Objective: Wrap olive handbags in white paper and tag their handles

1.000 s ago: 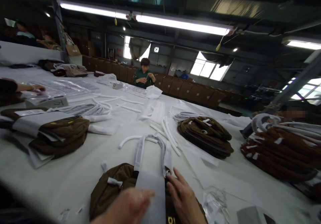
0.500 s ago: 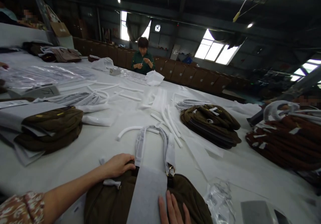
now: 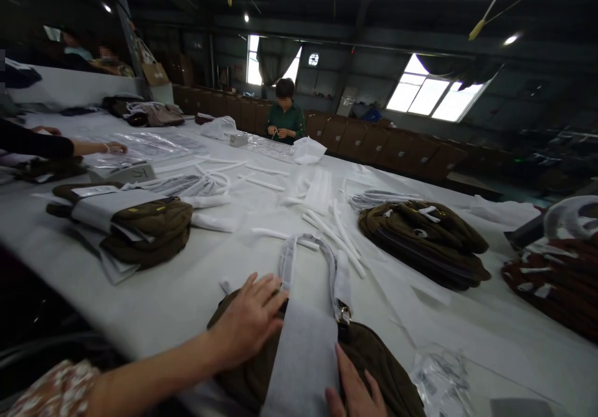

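Note:
A dark olive bag (image 3: 374,358) lies at the near edge of the white table (image 3: 187,292), with a white paper sheet (image 3: 306,361) laid over its middle. Its handle (image 3: 311,261) is wrapped in white and points away from me. My left hand (image 3: 250,317) rests flat on the bag's left side, fingers spread, touching the paper's edge. My right hand (image 3: 355,392) lies flat on the bag at the paper's right edge, partly cut off by the frame. Neither hand grips anything.
Olive bags are stacked at the left (image 3: 149,230) and centre right (image 3: 423,239), reddish-brown bags at the far right (image 3: 555,277). White foam strips (image 3: 334,233) and clear plastic bags (image 3: 439,379) lie about. A person (image 3: 284,118) works across the table; another person's arm (image 3: 70,148) reaches in from the left.
The view swung a little to the left. My left hand slid right across the bag toward the paper sheet. My right hand stayed flat on the bag.

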A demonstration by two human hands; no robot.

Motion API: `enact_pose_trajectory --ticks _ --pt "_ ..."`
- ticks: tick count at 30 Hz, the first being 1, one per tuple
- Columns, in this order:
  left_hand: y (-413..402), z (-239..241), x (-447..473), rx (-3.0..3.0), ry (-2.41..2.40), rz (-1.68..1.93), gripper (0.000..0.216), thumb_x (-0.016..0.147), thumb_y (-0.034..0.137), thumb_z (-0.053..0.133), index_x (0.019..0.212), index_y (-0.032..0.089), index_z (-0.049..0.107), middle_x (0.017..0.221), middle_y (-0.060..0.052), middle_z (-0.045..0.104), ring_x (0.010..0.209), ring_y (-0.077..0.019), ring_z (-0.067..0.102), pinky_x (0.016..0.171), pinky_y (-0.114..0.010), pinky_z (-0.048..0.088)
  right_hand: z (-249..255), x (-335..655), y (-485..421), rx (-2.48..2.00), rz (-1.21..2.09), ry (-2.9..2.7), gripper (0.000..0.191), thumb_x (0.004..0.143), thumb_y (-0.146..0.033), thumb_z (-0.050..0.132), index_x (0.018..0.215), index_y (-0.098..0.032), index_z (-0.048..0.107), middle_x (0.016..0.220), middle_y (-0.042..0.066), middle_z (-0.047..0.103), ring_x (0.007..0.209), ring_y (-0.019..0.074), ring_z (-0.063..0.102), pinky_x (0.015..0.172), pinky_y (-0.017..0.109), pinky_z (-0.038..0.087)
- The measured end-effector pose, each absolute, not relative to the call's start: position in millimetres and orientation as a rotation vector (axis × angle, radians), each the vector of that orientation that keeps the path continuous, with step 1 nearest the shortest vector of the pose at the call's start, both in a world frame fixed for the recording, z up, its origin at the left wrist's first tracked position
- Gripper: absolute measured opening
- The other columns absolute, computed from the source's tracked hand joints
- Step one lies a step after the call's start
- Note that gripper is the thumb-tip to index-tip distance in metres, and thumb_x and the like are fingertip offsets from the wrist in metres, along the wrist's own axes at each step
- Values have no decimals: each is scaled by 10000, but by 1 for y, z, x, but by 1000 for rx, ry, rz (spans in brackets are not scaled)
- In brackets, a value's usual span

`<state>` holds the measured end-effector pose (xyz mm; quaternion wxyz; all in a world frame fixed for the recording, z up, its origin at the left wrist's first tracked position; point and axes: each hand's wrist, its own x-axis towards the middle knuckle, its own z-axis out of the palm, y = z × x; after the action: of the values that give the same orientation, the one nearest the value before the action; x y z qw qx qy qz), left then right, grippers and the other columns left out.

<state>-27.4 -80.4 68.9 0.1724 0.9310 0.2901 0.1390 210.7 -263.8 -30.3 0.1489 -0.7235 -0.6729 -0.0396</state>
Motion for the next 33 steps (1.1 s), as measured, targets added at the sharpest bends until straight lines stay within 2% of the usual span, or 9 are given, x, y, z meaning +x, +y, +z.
enact_pose_trajectory --ticks 2,4,7,12,19,24,28,31,33 --pt "-115 47 -43 2939 597 465 649 867 411 558 1443 311 278 1535 -84 297 1400 -340 235 1109 -623 207 -8 211 -259 -2126 -109 -1878 545 968 -409 259 1492 -265 218 1460 55 418 1304 278 454 1017 536 420" --pt "-139 13 -55 3145 444 604 777 772 602 606 1434 328 303 1518 -112 324 1375 -432 227 1022 -705 265 11 210 -251 -2239 -87 -1851 533 965 -417 266 1482 -289 240 1508 48 330 1377 300 332 1059 611 328" --pt "-154 -31 -60 3280 556 775 739 744 579 659 1395 400 357 1511 -88 346 1348 -481 236 932 -731 335 25 209 -236 -2404 97 -1871 538 939 -502 324 1446 -320 327 1532 45 264 1404 339 253 1055 694 231" --pt "-158 -37 -53 3274 692 715 663 771 463 690 1357 466 380 1508 -24 365 1344 -435 291 957 -676 370 23 211 -224 -2461 360 -1861 604 929 -584 285 1467 -308 265 1558 42 154 1420 310 211 1096 649 183" --pt "-165 -35 -54 3236 732 795 646 770 410 705 1341 471 408 1443 -29 463 1295 -421 381 957 -665 372 27 209 -229 -2429 293 -1824 620 919 -616 284 1464 -321 279 1553 44 209 1418 293 232 1103 621 196" --pt "-131 16 -59 2765 673 822 393 935 436 432 1307 329 499 1272 -32 619 1156 -224 558 960 -357 468 30 203 -232 -2431 248 -1801 598 925 -589 299 1454 -312 312 1548 50 238 1410 295 258 1101 616 199" --pt "-80 63 -37 2371 1118 539 369 952 413 364 1121 218 627 1098 -76 684 1061 -222 599 942 -337 436 32 198 -233 -2426 163 -1789 575 932 -540 328 1442 -275 354 1540 69 268 1406 282 272 1106 597 211" --pt "-46 62 -13 2323 1170 331 404 907 480 442 804 176 689 827 -95 712 860 -248 658 782 -340 472 32 197 -234 -2405 93 -1798 543 939 -506 332 1413 -255 411 1522 79 314 1392 270 310 1103 571 252" --pt "-31 52 2 2287 1196 220 403 893 489 483 747 161 665 787 -84 697 821 -231 656 761 -353 478 29 198 -235 -2384 64 -1812 527 941 -496 334 1395 -251 440 1505 85 351 1375 269 343 1091 565 283"
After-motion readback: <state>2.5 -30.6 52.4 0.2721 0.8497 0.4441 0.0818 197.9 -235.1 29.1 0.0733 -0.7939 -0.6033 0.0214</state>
